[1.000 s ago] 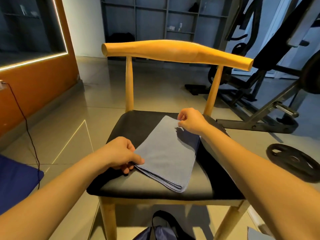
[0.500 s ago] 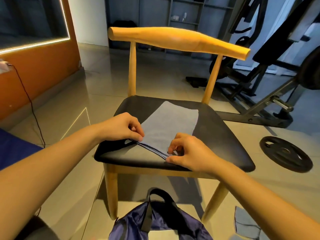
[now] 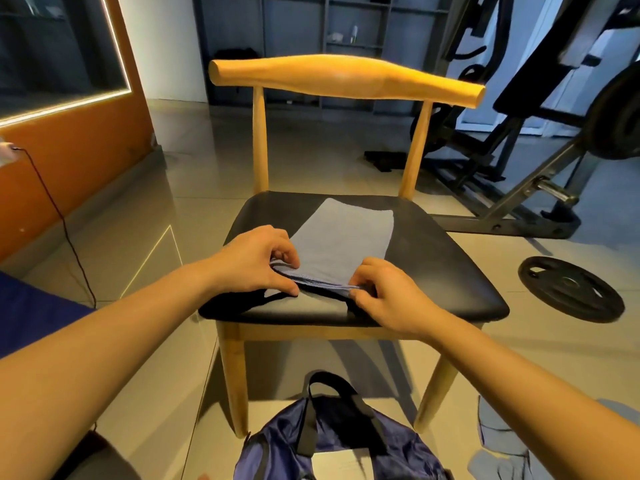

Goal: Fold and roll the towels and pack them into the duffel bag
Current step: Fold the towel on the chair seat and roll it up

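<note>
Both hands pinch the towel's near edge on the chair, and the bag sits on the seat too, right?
No. The head view shows the bag on the floor before the chair; the left hand and right hand pinch the towel at its near edge.

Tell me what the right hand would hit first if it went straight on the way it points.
Probably the left hand, which pinches the same near edge of the towel; the right hand points left along that edge. Depth is unclear, so it could pass just behind it.
</note>
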Tool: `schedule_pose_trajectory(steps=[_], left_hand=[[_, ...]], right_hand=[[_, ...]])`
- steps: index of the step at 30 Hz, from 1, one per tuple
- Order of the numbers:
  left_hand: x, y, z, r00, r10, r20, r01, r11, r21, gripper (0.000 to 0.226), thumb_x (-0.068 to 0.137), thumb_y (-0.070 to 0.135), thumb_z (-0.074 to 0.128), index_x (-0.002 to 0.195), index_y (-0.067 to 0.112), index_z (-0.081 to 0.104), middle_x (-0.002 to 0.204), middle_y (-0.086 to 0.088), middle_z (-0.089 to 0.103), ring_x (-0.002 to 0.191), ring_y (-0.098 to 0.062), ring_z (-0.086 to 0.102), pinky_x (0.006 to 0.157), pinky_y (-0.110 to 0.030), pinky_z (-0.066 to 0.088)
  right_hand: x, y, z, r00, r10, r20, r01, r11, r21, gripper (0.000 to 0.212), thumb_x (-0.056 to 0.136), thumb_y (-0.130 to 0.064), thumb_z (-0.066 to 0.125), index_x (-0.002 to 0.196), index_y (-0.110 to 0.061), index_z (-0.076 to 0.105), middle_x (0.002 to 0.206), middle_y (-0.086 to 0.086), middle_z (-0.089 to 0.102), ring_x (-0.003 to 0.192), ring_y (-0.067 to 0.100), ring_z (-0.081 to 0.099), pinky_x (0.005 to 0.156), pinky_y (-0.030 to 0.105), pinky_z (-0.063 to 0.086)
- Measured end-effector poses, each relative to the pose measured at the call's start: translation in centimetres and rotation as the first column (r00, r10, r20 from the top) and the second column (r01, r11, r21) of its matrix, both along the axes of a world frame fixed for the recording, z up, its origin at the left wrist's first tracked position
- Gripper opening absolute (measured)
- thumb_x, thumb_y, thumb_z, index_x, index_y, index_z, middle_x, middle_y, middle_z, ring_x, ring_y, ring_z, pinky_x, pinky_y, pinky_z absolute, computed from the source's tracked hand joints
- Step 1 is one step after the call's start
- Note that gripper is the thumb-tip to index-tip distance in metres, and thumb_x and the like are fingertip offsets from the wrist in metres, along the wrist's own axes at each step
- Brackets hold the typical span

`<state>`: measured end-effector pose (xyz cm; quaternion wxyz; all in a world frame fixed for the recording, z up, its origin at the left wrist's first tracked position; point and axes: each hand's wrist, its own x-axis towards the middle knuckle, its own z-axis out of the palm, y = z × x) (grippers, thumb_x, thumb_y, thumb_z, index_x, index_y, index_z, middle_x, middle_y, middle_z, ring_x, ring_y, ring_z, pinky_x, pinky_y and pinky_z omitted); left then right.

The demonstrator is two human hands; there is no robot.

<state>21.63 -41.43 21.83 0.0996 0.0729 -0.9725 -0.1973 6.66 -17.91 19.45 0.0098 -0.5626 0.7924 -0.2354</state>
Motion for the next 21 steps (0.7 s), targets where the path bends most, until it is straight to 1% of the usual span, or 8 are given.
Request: schedule_pose_trajectory(steps=[4, 6, 9, 11, 13, 15, 17, 21], left_hand=[[-0.3, 1.1, -1.1, 0.997, -0.037, -0.069, 0.036, 0.999, -0.016, 0.02, 0.082, 0.048, 0.079, 0.095, 0.038, 0.07, 0.1, 0.022, 0.058, 0.101, -0.001, 0.054, 0.083, -0.016, 0.049], [-0.3, 1.1, -1.0, 0.996, -0.024, -0.086, 0.018, 0.998, -0.064, 0.008, 0.089, 0.041, 0.073, 0.095, 0.037, 0.07, 0.099, 0.022, 0.058, 0.099, -0.003, 0.055, 0.084, -0.019, 0.051], [-0.3, 1.1, -1.0, 0.997, 0.001, -0.082, -0.006, 0.998, -0.064, 0.005, 0.095, 0.041, 0.066, 0.098, 0.038, 0.067, 0.097, 0.022, 0.058, 0.096, -0.004, 0.055, 0.08, -0.017, 0.044], [-0.5, 1.5, -1.2, 0.998, 0.018, -0.06, -0.018, 1.0, -0.001, 0.003, 0.097, 0.042, 0.063, 0.099, 0.039, 0.064, 0.098, 0.021, 0.058, 0.095, -0.006, 0.055, 0.079, -0.017, 0.044], [-0.7, 2.1, -1.2, 0.999, 0.039, -0.029, -0.035, 0.992, 0.118, 0.005, 0.098, 0.04, 0.062, 0.099, 0.036, 0.065, 0.099, 0.017, 0.061, 0.094, -0.009, 0.058, 0.077, -0.018, 0.047], [-0.8, 2.6, -0.8, 0.998, 0.05, -0.037, -0.041, 0.973, 0.227, 0.009, 0.099, 0.037, 0.062, 0.097, 0.031, 0.069, 0.096, 0.014, 0.066, 0.092, -0.008, 0.061, 0.076, -0.022, 0.053], [-0.9, 2.8, -0.4, 0.995, 0.08, -0.06, -0.057, 0.947, 0.317, 0.009, 0.097, 0.032, 0.065, 0.094, 0.028, 0.072, 0.092, 0.012, 0.069, 0.09, -0.005, 0.064, 0.075, -0.02, 0.055], [-1.0, 3.6, 0.0, 0.993, 0.116, 0.026, -0.116, 0.902, 0.415, 0.008, 0.097, 0.025, 0.067, 0.094, 0.023, 0.075, 0.089, 0.007, 0.073, 0.084, -0.007, 0.068, 0.071, -0.015, 0.05]], right_hand=[[-0.4, 0.5, 0.7, 0.977, -0.081, 0.195, 0.076, 0.997, 0.032, 0.017, 0.099, -0.024, 0.062, 0.087, -0.014, 0.067, 0.095, -0.002, 0.059, 0.08, 0.01, 0.054, 0.068, 0.022, 0.039], [-0.4, 0.6, 1.0, 0.972, -0.12, 0.203, 0.113, 0.993, 0.045, 0.016, 0.098, -0.024, 0.061, 0.088, -0.013, 0.067, 0.096, -0.002, 0.059, 0.081, 0.01, 0.054, 0.068, 0.022, 0.04], [-0.2, 0.8, 1.4, 0.968, -0.193, 0.16, 0.186, 0.981, 0.053, 0.015, 0.097, -0.022, 0.06, 0.087, -0.012, 0.066, 0.095, -0.001, 0.06, 0.083, 0.016, 0.055, 0.073, 0.032, 0.046], [-0.1, 1.1, 1.7, 0.953, -0.238, 0.186, 0.236, 0.971, 0.032, 0.015, 0.096, -0.02, 0.059, 0.086, -0.01, 0.066, 0.094, 0.001, 0.061, 0.083, 0.018, 0.057, 0.075, 0.038, 0.049], [0.0, 1.5, 2.1, 0.92, -0.272, 0.283, 0.287, 0.958, -0.013, 0.019, 0.096, -0.019, 0.062, 0.086, -0.004, 0.068, 0.089, 0.009, 0.065, 0.076, 0.018, 0.057, 0.069, 0.036, 0.049], [-0.2, 2.3, 2.4, 0.864, -0.291, 0.412, 0.335, 0.941, -0.038, 0.023, 0.096, -0.02, 0.066, 0.085, 0.001, 0.069, 0.077, 0.017, 0.063, 0.066, 0.016, 0.051, 0.059, 0.024, 0.042], [-0.4, 3.0, 2.4, 0.81, -0.317, 0.494, 0.36, 0.933, 0.008, 0.025, 0.097, -0.023, 0.067, 0.084, -0.001, 0.071, 0.066, 0.009, 0.055, 0.06, 0.011, 0.045, 0.049, 0.013, 0.035], [-0.9, 3.7, 1.8, 0.808, -0.376, 0.454, 0.351, 0.926, 0.141, 0.029, 0.102, -0.026, 0.061, 0.091, -0.001, 0.07, 0.071, 0.005, 0.055, 0.064, 0.012, 0.047, 0.054, 0.02, 0.037]])
